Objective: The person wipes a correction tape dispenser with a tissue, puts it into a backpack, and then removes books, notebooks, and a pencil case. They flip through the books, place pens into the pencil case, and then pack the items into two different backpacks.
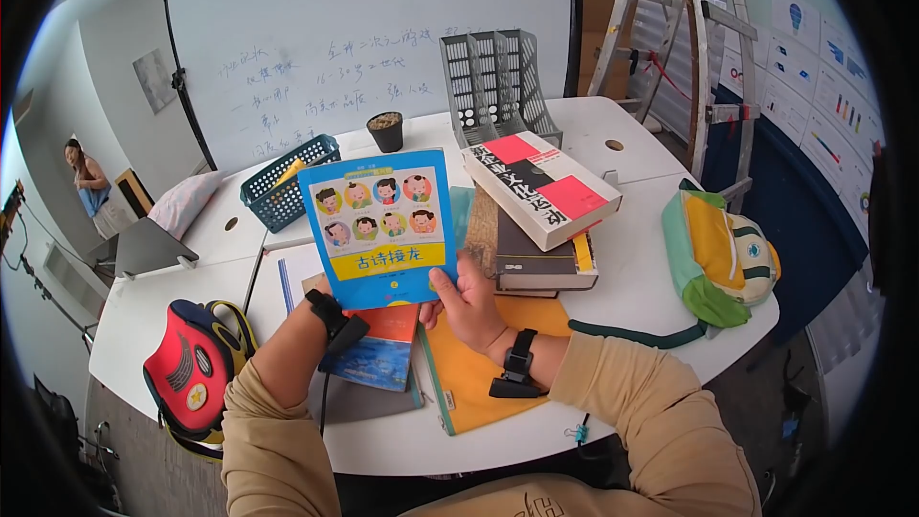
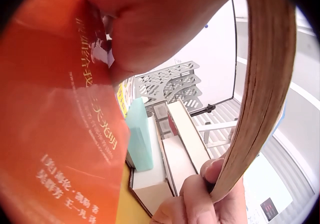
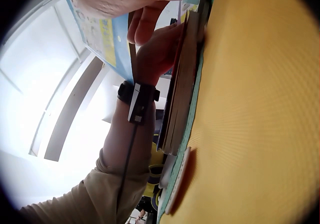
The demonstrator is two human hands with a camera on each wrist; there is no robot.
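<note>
A blue children's book (image 1: 378, 230) with round cartoon portraits on its cover stands raised over the table. My right hand (image 1: 469, 306) grips its lower right corner, thumb on the cover and fingers behind. In the head view this book hides most of my left hand; the left wrist view shows that hand (image 2: 160, 29) close beside an orange-covered book (image 2: 50, 109), its fingertips out of clear sight. I cannot tell what the left fingers hold. Under the blue book lie the orange-and-blue book (image 1: 378, 354) and a yellow zip folder (image 1: 498, 364).
Thick books (image 1: 546, 268) are stacked right of centre, a white-and-pink one (image 1: 541, 187) on top. Behind stand a grey file rack (image 1: 498, 86), a plant pot (image 1: 386, 134) and a green basket (image 1: 287, 196). A red bag (image 1: 191, 364) sits left, a green-yellow bag (image 1: 718, 254) right.
</note>
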